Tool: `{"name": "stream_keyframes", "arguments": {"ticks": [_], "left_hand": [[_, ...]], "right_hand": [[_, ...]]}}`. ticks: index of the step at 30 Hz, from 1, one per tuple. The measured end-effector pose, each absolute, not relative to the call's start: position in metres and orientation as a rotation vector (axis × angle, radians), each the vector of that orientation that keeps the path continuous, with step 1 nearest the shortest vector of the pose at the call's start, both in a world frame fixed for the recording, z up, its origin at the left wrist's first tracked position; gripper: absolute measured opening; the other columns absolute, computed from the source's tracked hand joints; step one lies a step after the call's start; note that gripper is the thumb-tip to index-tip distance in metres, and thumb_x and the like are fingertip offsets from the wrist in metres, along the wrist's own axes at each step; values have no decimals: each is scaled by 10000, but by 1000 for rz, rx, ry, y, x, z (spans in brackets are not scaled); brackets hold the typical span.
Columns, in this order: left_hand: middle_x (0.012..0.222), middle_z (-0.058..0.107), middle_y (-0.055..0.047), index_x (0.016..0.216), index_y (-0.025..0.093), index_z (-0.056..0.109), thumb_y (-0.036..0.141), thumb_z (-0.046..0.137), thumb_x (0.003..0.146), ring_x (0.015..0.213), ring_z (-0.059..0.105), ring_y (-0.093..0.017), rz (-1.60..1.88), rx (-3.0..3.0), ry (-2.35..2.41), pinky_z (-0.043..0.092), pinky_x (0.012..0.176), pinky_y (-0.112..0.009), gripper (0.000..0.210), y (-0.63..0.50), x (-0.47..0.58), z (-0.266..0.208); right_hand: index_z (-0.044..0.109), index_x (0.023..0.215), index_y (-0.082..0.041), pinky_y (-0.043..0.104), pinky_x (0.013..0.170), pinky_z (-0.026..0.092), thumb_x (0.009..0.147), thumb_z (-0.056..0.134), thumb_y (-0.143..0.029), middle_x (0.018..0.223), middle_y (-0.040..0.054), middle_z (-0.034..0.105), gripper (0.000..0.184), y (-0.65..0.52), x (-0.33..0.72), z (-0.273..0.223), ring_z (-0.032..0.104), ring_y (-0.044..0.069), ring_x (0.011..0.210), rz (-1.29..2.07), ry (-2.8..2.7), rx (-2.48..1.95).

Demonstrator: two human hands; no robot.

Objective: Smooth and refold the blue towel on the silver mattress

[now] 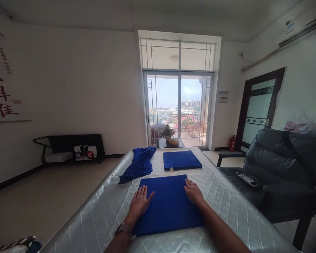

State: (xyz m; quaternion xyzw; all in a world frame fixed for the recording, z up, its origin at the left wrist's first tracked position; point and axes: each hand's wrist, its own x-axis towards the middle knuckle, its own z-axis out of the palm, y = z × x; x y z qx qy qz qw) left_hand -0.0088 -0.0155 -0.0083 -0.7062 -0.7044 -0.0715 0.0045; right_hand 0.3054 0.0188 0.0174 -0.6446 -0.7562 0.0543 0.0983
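Note:
A folded blue cloth [168, 207] lies flat as a neat rectangle on the near part of the quilted silver mattress [226, 211]. My left hand [140, 202] rests on its left edge, fingers stretched out and the thumb spread. On the far right edge lies my right hand [193, 191], palm down with its fingers extended. Neither hand grips anything. Just beyond is a second folded blue cloth [182, 160] with a small white tag at its near edge. To its left, a crumpled blue cloth [140, 165] is spread loosely.
A dark padded armchair [276, 165] with a white remote-like device [248, 180] stands right of the mattress. Past the far end, a small table [162, 143] holds a potted plant [168, 133] before sliding glass doors. A black bench [68, 144] is along the left wall.

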Motion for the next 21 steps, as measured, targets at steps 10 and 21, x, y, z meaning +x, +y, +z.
{"name": "stream_keyframes", "arguments": {"ticks": [10,21], "left_hand": [[1625,210,-163,1552,52,284,701,97,950,1515,193,-306,-207,-2215,-2239,176,1219,-492,905,-18,-7,-2],[1565,352,-209,1498,53,412,576,254,998,1472,304,-340,-287,-2087,-2063,263,1193,-529,740,-18,-8,-6]], "right_hand": [[322,1557,-88,412,1209,199,1010,228,-360,1623,96,274,618,-16,300,30,219,253,1506,208,-2253,-1927],[245,1582,-106,398,1234,119,1007,216,-416,1644,62,201,654,-31,299,16,154,217,1522,238,-2248,-1952]]}}
